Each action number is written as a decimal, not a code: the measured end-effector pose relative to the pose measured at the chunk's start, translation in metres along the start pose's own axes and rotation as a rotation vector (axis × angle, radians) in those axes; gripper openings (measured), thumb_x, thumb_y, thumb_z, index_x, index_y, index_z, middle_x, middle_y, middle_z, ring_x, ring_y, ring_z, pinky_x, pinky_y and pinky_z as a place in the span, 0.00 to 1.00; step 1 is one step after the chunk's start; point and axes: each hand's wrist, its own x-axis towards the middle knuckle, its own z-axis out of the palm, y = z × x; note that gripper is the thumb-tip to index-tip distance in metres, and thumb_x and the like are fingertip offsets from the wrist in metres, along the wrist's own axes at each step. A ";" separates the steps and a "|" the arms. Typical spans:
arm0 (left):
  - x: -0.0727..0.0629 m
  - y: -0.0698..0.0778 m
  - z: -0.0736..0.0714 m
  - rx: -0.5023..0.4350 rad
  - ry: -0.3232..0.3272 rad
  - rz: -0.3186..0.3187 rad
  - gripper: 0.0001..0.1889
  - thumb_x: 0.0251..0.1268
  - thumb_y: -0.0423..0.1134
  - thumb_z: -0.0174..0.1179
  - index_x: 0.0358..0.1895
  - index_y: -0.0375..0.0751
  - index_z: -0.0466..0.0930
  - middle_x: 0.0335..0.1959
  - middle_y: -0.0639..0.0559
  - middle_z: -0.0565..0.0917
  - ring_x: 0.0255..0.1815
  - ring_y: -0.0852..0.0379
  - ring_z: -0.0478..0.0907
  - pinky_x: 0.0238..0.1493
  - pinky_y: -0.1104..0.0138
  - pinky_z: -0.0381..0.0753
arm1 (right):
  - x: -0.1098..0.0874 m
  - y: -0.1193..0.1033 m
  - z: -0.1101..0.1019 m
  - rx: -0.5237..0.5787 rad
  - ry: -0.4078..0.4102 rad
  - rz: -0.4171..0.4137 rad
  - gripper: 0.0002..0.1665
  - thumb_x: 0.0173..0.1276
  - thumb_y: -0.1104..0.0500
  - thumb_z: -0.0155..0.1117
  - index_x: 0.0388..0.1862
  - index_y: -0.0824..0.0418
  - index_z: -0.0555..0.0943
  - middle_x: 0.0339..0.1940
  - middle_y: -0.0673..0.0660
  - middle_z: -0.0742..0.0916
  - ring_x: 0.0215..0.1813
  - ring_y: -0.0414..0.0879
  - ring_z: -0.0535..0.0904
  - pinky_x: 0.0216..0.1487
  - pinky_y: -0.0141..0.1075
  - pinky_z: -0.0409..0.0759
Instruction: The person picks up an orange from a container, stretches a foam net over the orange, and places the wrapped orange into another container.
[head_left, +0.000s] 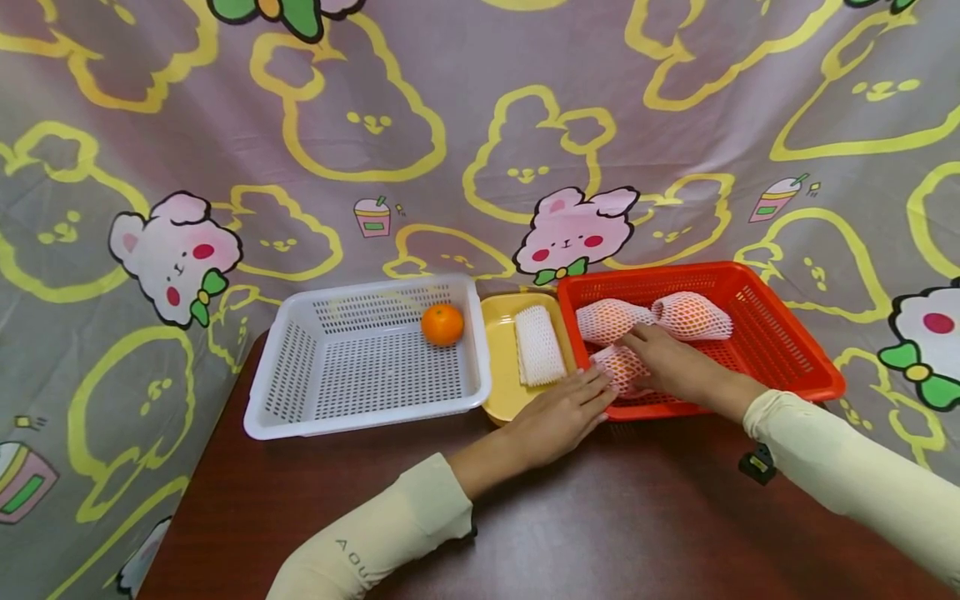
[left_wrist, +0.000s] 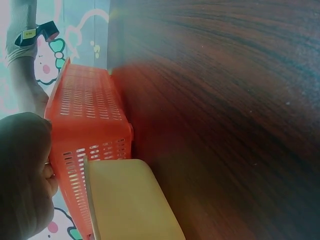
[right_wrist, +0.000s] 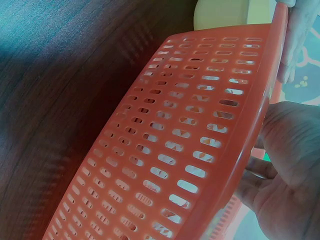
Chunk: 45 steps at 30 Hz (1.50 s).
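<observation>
A red basket point(head_left: 798, 350) holds several oranges in white foam nets. My right hand point(head_left: 671, 362) reaches over its front rim and grips the nearest net-wrapped orange point(head_left: 619, 367), with fingers and thumb on either side. My left hand point(head_left: 558, 417) lies across the basket's front left corner, fingers straight and side by side, fingertips right at the same orange's net. Behind that orange lie a second wrapped orange point(head_left: 611, 320) and a third wrapped orange point(head_left: 693, 317). In the right wrist view, the basket wall point(right_wrist: 165, 135) hides most of the contents.
Left of the red basket stands a yellow tray point(head_left: 501, 367) with an empty white foam net point(head_left: 538, 346) in it. Farther left, a white basket point(head_left: 292, 421) holds one bare orange point(head_left: 442, 324). The containers stand on a dark wooden table point(head_left: 525, 533) before a patterned curtain point(head_left: 450, 100).
</observation>
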 end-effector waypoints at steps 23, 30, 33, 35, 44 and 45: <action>-0.004 -0.002 -0.001 -0.019 -0.013 -0.022 0.23 0.82 0.47 0.49 0.73 0.43 0.73 0.74 0.47 0.74 0.79 0.50 0.65 0.81 0.59 0.62 | 0.011 -0.004 0.003 -0.011 0.017 -0.025 0.36 0.54 0.57 0.83 0.60 0.67 0.80 0.56 0.64 0.82 0.59 0.59 0.80 0.64 0.57 0.80; -0.006 -0.010 -0.010 -0.056 -0.038 -0.060 0.26 0.83 0.49 0.47 0.75 0.40 0.70 0.77 0.46 0.70 0.81 0.51 0.63 0.82 0.61 0.60 | 0.025 -0.015 -0.008 0.029 0.025 0.016 0.34 0.60 0.56 0.80 0.63 0.66 0.79 0.59 0.65 0.82 0.62 0.60 0.79 0.62 0.58 0.82; -0.011 -0.019 -0.026 -0.146 -0.002 -0.148 0.26 0.81 0.47 0.51 0.73 0.36 0.70 0.74 0.44 0.74 0.77 0.50 0.68 0.80 0.60 0.64 | 0.037 -0.026 -0.015 0.062 0.052 0.052 0.33 0.63 0.55 0.77 0.63 0.65 0.78 0.58 0.65 0.82 0.61 0.60 0.80 0.62 0.57 0.82; -0.016 -0.028 -0.039 -0.212 0.030 -0.249 0.25 0.80 0.45 0.53 0.72 0.35 0.72 0.70 0.43 0.78 0.73 0.49 0.73 0.77 0.58 0.69 | 0.047 -0.035 -0.018 0.104 0.082 0.064 0.31 0.65 0.55 0.76 0.63 0.65 0.77 0.57 0.64 0.82 0.59 0.59 0.81 0.61 0.56 0.83; -0.052 -0.095 -0.088 -0.438 0.192 -0.766 0.24 0.74 0.35 0.59 0.69 0.31 0.69 0.64 0.35 0.79 0.68 0.40 0.75 0.72 0.49 0.72 | 0.111 -0.085 -0.022 0.317 0.100 -0.049 0.32 0.68 0.57 0.73 0.67 0.63 0.73 0.61 0.64 0.80 0.61 0.58 0.81 0.61 0.51 0.84; -0.056 -0.105 -0.090 -0.462 0.202 -0.803 0.25 0.73 0.33 0.60 0.69 0.30 0.68 0.64 0.34 0.78 0.68 0.39 0.74 0.72 0.48 0.72 | 0.121 -0.091 -0.022 0.346 0.092 -0.069 0.33 0.67 0.59 0.73 0.69 0.63 0.73 0.63 0.65 0.80 0.62 0.59 0.80 0.62 0.51 0.83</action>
